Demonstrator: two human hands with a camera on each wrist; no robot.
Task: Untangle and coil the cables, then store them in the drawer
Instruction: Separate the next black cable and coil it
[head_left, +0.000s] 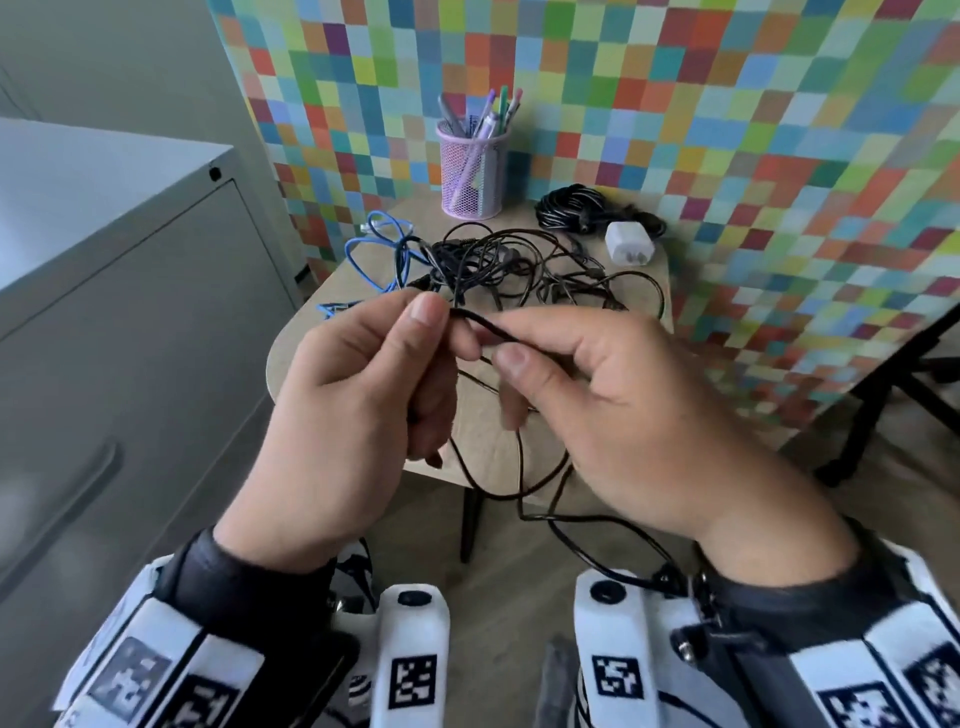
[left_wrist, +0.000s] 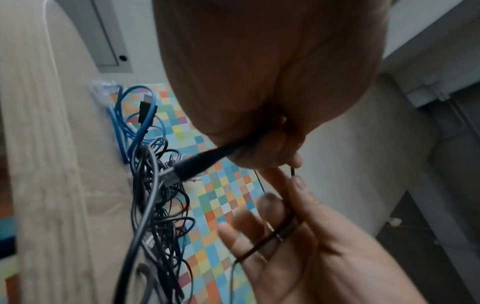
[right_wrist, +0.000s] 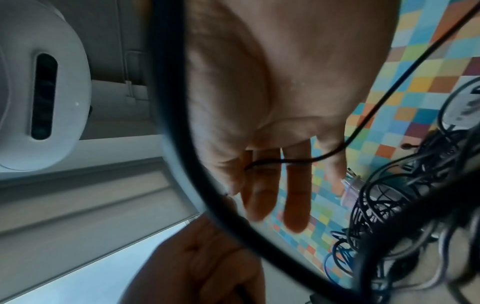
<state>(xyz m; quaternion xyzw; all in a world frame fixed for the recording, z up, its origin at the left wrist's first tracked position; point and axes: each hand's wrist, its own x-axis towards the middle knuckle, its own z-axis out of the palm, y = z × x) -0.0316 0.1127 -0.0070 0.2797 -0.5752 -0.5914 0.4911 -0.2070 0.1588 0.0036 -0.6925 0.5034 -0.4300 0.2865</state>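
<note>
Both hands are raised over the small wooden table (head_left: 311, 343) with a thin black cable (head_left: 483, 325) stretched between them. My left hand (head_left: 441, 332) pinches it between thumb and fingers; in the left wrist view its thicker plug end (left_wrist: 197, 162) sticks out of the fist. My right hand (head_left: 509, 353) pinches the same cable just to the right, and the cable crosses its fingers (right_wrist: 296, 185). Slack loops hang below the hands. A tangle of black cables (head_left: 519, 265) and a blue cable (head_left: 379, 249) lie on the table.
A grey drawer cabinet (head_left: 130, 312) stands at the left. At the table's back are a pink mesh pen cup (head_left: 472, 171), a coiled black cable (head_left: 571, 208) and a white charger (head_left: 628, 244). A checkered panel (head_left: 727, 130) stands behind the table.
</note>
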